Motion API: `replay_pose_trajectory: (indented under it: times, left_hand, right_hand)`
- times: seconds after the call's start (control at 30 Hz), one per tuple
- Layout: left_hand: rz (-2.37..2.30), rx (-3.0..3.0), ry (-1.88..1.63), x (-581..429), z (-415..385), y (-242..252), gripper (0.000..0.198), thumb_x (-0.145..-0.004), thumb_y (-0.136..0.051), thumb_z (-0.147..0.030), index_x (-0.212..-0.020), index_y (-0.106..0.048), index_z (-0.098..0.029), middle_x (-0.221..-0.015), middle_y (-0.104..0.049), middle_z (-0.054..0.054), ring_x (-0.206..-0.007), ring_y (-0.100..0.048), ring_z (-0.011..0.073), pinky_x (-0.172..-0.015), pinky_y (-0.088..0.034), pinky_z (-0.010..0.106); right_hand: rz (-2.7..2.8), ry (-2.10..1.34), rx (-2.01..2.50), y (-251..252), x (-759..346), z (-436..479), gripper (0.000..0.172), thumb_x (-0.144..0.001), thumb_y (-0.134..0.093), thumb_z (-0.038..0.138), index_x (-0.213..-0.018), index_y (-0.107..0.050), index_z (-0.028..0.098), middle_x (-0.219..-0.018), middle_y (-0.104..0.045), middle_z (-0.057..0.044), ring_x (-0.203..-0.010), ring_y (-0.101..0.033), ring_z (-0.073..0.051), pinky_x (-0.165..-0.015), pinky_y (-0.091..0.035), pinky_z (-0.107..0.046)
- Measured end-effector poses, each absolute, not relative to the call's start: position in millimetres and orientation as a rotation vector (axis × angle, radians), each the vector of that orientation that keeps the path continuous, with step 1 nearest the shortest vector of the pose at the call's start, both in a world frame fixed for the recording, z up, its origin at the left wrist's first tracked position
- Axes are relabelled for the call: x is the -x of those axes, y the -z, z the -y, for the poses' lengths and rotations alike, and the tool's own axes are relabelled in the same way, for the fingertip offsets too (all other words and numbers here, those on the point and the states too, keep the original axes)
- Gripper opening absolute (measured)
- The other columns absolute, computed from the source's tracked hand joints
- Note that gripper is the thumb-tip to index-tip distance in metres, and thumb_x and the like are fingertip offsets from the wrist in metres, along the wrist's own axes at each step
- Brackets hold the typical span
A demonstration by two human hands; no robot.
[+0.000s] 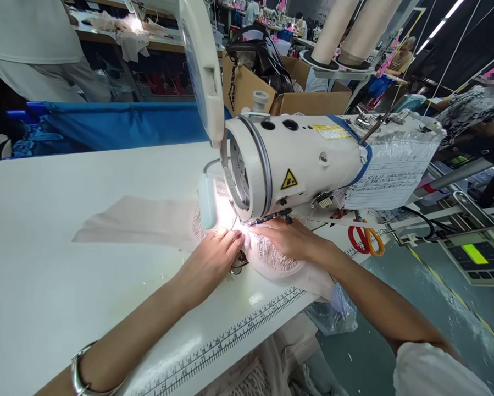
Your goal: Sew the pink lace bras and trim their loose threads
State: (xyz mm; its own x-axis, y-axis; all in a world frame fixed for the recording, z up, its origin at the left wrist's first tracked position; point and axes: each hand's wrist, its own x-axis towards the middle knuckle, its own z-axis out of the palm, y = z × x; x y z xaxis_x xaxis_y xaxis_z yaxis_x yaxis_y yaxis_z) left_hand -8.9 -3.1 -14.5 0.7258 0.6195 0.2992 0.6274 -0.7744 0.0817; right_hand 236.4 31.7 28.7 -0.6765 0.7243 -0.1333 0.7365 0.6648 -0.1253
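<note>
A white sewing machine (296,165) stands on a white table (65,231), its lamp glaring on the needle area. Pale pink lace fabric (271,259) lies under the machine head and trails left as a sheer strip (135,220). My left hand (211,261) rests on the fabric just left of the needle, fingers curled and pressed on the cloth. My right hand (288,239) lies flat on the lace to the right of the needle, fingers stretched toward it.
Orange-handled scissors (366,241) lie right of the machine. A ruler strip (230,335) runs along the table's front edge. A clear plastic bag (333,313) hangs off that edge. Cardboard boxes (271,88) and a blue bin (118,124) stand behind. Other people work at the back.
</note>
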Motion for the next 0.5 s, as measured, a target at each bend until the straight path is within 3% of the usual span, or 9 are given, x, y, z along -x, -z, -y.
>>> replay_pose_trajectory:
  times: [0.13, 0.33, 0.5]
  left_hand:
    - [1.048, 2.913, 0.587, 12.9, -3.4, 15.9, 0.04, -0.092, -0.037, 0.001, -0.127, -0.056, -0.01, -0.128, -0.065, 0.014, -0.108, -0.057, 0.0286, -0.082, -0.047, 0.04]
    - [1.131, 2.906, 0.724, 16.4, -14.7, 15.4, 0.036, -0.093, -0.041, 0.0, -0.113, -0.065, -0.017, -0.12, -0.072, 0.007, -0.088, -0.063, 0.0231, -0.063, -0.046, 0.036]
    - [1.173, 2.869, 0.79, 18.4, -19.6, 14.2, 0.037, -0.092, -0.041, -0.002, -0.111, -0.068, -0.018, -0.12, -0.073, 0.005, -0.088, -0.066, 0.0229, -0.064, -0.047, 0.036]
  right_hand:
    - [-2.802, 0.305, -1.275, -30.1, -235.9, -28.4, 0.051, -0.089, -0.04, 0.01, -0.134, -0.056, 0.03, -0.118, -0.064, -0.007, -0.078, -0.058, -0.017, -0.057, -0.035, -0.027]
    - [-2.798, 0.331, -1.305, -32.6, -236.7, -25.1, 0.047, -0.09, -0.043, 0.014, -0.131, -0.057, 0.03, -0.113, -0.065, -0.006, -0.074, -0.056, -0.017, -0.058, -0.033, -0.027]
    - [-2.77, 0.329, -1.337, -33.1, -237.9, -24.5, 0.043, -0.092, -0.041, 0.017, -0.13, -0.056, 0.031, -0.115, -0.065, -0.005, -0.069, -0.054, -0.015, -0.058, -0.03, -0.027]
